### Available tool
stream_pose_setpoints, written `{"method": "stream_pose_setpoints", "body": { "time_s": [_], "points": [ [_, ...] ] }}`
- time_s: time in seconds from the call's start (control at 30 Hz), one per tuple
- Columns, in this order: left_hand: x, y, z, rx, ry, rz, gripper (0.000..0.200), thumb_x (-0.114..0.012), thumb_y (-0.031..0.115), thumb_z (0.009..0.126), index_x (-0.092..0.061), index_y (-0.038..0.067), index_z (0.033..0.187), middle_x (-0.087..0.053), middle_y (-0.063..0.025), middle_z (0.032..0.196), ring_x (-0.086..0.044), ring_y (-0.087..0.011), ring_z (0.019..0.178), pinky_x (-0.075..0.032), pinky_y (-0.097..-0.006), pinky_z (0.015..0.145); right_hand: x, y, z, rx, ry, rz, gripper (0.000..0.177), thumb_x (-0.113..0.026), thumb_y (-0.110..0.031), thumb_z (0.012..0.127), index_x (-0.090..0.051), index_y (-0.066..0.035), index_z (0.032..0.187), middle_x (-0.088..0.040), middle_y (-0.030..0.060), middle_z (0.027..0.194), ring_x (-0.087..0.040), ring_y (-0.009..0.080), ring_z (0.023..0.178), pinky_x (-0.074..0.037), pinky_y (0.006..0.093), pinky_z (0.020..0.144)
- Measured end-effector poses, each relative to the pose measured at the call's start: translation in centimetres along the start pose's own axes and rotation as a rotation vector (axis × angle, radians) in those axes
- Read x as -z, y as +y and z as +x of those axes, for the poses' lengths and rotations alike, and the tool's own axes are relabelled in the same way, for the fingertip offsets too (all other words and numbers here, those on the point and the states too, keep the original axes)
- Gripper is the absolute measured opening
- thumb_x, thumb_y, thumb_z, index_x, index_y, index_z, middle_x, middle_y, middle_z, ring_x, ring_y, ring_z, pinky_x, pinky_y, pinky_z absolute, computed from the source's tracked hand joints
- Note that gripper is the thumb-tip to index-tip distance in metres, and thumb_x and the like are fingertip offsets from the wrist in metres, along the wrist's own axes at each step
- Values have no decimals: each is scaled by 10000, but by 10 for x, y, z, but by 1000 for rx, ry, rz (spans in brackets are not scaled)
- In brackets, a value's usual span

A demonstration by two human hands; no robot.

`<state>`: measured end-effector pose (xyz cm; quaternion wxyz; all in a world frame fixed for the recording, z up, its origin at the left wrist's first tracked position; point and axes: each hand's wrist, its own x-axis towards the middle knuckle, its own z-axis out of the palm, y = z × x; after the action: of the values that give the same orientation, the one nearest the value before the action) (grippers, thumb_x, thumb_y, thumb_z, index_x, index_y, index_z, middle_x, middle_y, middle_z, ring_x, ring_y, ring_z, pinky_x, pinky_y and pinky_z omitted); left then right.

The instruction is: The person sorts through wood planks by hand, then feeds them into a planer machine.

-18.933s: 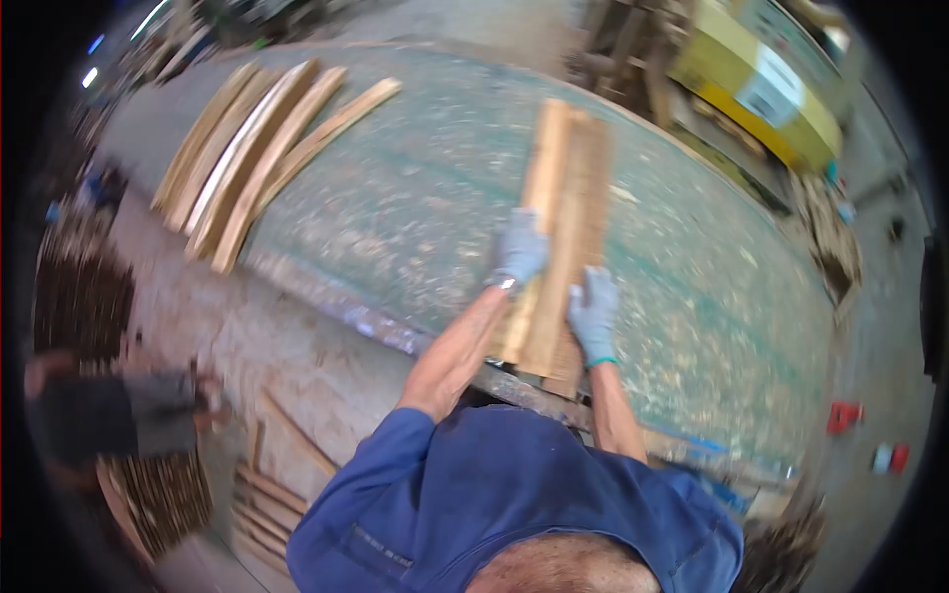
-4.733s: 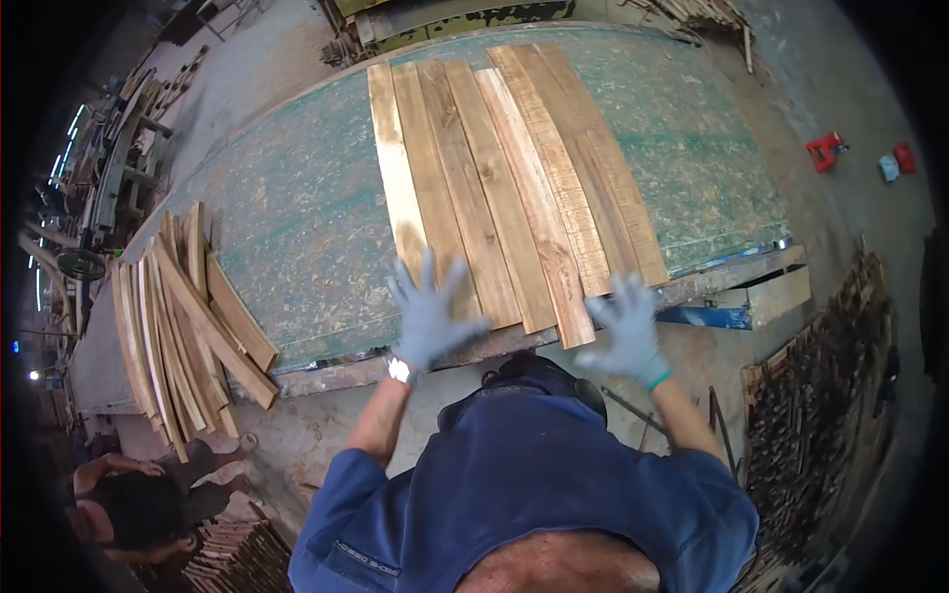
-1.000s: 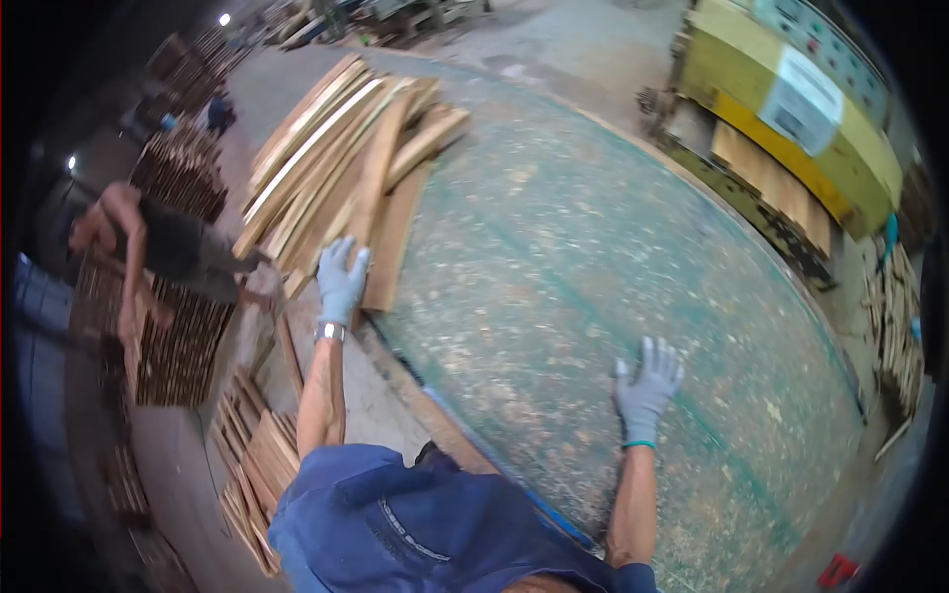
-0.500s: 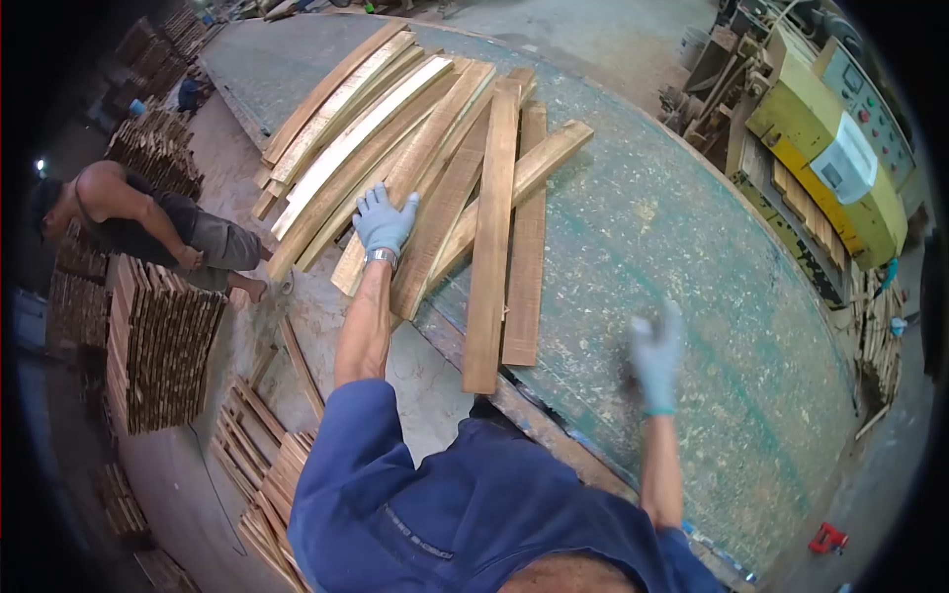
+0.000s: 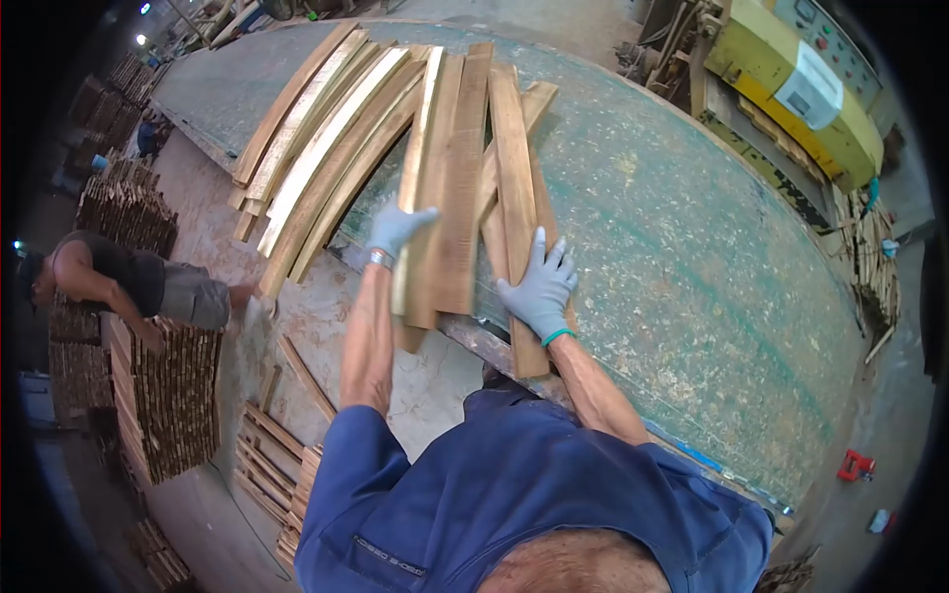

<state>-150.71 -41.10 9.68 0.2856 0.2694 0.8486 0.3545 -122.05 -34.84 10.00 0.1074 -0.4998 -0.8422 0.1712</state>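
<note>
My left hand, in a grey glove, grips the left edge of a wooden plank that is tilted up on its side. Its thumb reaches over the planks alongside, and its other fingers are mostly hidden. Against that plank lies a wider brown plank. My right hand, also gloved, rests with fingers apart on a long plank. Beneath that one, a crossing plank sticks out at its far end. To the left, several more planks lie side by side.
The planks lie on a large worn green table. A yellow machine stands beyond its right side. At left, a person bends by a tall stack of boards. More wood strips are on the floor, and a red tool is at right.
My right hand has come left from above the bare table onto a plank. My left hand has drawn nearer, and the planks by it have shifted and tilted. The other person has bent lower.
</note>
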Motion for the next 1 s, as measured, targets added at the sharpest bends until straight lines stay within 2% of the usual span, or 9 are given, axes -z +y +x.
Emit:
{"method": "stream_pose_setpoints", "body": {
  "time_s": [0.23,0.37,0.47,0.6,0.7,0.77,0.83,0.93,1.0],
  "points": [
    [-117,56,-72,-106,45,-240,663,-888,317,655,-632,-7,1174,-722,-177,1022,-712,-244,904,-549,-349,815,44,95,-43,-77,-6,458,917,-679,-313,712,-307,85,1451,-456,301,1385,-430,444,1250,-340,457,1093],
    [-178,75,-84,-162,-90,-226,541,-844,278,701,-661,-11,1120,-728,-151,967,-708,-224,856,-549,-341,783,77,136,-79,-272,-91,477,808,-654,-215,728,-366,95,1416,-544,334,1278,-546,471,1150,-439,470,1017],
    [-209,100,-97,-193,-222,-247,433,-806,229,731,-685,-11,1071,-728,-113,932,-698,-198,817,-550,-332,741,88,187,-104,-339,101,542,721,-625,-144,734,-419,103,1378,-610,291,1218,-613,399,1111,-478,413,987],
    [-240,115,-90,-94,-512,-582,318,-749,163,777,-702,-13,1037,-715,-62,903,-673,-145,758,-540,-315,673,142,299,-140,-197,237,1199,669,-585,-80,735,-447,112,1361,-633,176,1220,-606,235,1136,-488,328,958],
    [-230,113,-83,-113,-478,-455,318,-725,164,790,-695,-11,1054,-715,-75,864,-681,-185,733,-548,-338,671,153,349,-170,-272,269,1295,677,-583,-86,731,-461,66,1380,-615,235,1256,-619,267,1142,-494,339,950],
    [-222,100,-66,-463,-187,259,497,-704,193,753,-617,17,1210,-703,-189,995,-694,-364,857,-560,-436,762,166,350,-175,-360,297,681,672,-593,-99,734,-471,42,1379,-620,255,1226,-635,309,1104,-501,360,927],
    [-220,111,-94,-388,-32,600,708,-678,210,747,-436,59,1395,-474,-261,1376,-557,-459,1140,-493,-503,921,157,350,-163,-506,227,104,688,-661,-185,752,-473,13,1383,-613,277,1180,-619,399,1067,-484,449,911],
    [-225,119,-124,-340,-98,622,843,-657,472,814,-331,119,1506,-272,-253,1549,-302,-460,1397,-268,-623,1090,117,324,-145,-304,262,-159,726,-704,-276,782,-453,4,1403,-602,262,1230,-583,421,1123,-461,477,945],
    [-232,119,-131,-354,-216,518,917,-608,635,821,-297,154,1537,-236,-242,1574,-209,-443,1452,-150,-646,1132,90,297,-120,-136,374,223,797,-732,-408,783,-444,-10,1410,-547,266,1293,-508,437,1224,-395,519,1025]
  ]
}}
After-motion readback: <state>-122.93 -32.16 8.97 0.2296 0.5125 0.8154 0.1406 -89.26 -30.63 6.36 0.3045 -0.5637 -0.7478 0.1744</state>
